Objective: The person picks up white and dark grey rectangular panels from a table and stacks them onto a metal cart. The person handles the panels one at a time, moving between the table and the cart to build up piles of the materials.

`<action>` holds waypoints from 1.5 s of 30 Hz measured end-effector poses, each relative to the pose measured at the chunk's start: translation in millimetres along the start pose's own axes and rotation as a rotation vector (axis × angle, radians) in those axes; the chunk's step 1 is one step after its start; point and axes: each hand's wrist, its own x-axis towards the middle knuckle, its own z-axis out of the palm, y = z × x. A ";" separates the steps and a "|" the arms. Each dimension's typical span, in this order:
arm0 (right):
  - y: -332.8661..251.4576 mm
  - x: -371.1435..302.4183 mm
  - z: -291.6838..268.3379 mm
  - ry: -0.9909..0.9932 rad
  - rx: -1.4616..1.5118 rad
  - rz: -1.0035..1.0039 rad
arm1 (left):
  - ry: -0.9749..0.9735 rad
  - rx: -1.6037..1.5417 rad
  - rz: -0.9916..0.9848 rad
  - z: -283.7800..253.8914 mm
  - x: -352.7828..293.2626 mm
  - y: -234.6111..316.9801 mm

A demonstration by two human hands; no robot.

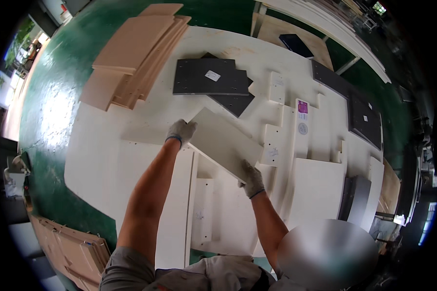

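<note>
A pale rectangular board [226, 140] is tilted between my two gloved hands, above the white worktable. My left hand [182, 132] is closed on its left edge near the far corner. Closed at the near right corner is my right hand [252, 180], its thumb on the upper face. Below and to the left of the board lies a long white panel [167, 203]. A narrow white piece with small holes [272, 145] lies just right of the held board. Dark grey panels [204, 77], one with a white label, are stacked beyond it.
Brown boards [136, 43] are piled at the table's far left. White panels [318, 186] and dark panels [364, 119] cover the right side. More brown boards [70, 247] stand at the lower left on green floor. A blurred round shape [327, 250] covers the lower right.
</note>
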 end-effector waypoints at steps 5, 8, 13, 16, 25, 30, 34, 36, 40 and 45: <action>-55.0 -156.5 37.4 -0.488 -0.005 0.194 | -0.147 -0.953 -0.119 -43.9 -239.5 -106.3; -10.4 -183.1 49.3 -0.636 -0.210 0.541 | -0.012 -0.993 -0.360 -18.1 -415.0 -177.8; 106.7 -304.4 124.9 -1.175 -0.539 0.636 | 0.530 -1.415 -0.796 44.9 -710.1 -252.7; 170.0 -430.0 170.4 -1.412 -0.710 0.622 | 1.219 -2.011 -0.805 87.9 -852.8 -263.7; 414.8 -803.2 113.7 -2.007 -1.017 1.049 | 2.248 -2.279 -0.393 220.5 -1198.9 -233.2; 527.3 -921.6 90.6 -2.191 -1.257 1.274 | 2.724 -2.083 -0.300 292.5 -1303.6 -247.3; 604.8 -1007.7 90.3 -2.210 -1.319 1.217 | 2.935 -2.003 -0.238 329.6 -1366.6 -296.6; 640.1 -1050.8 83.0 -2.112 -1.366 1.239 | 3.030 -1.979 -0.343 317.6 -1408.2 -321.5; 713.2 -1159.0 64.2 -2.032 -1.293 1.225 | 3.087 -1.847 -0.283 315.2 -1506.0 -347.4; 834.7 -1277.5 59.2 -2.020 -1.184 1.029 | 3.163 -1.858 -0.061 419.3 -1605.7 -334.4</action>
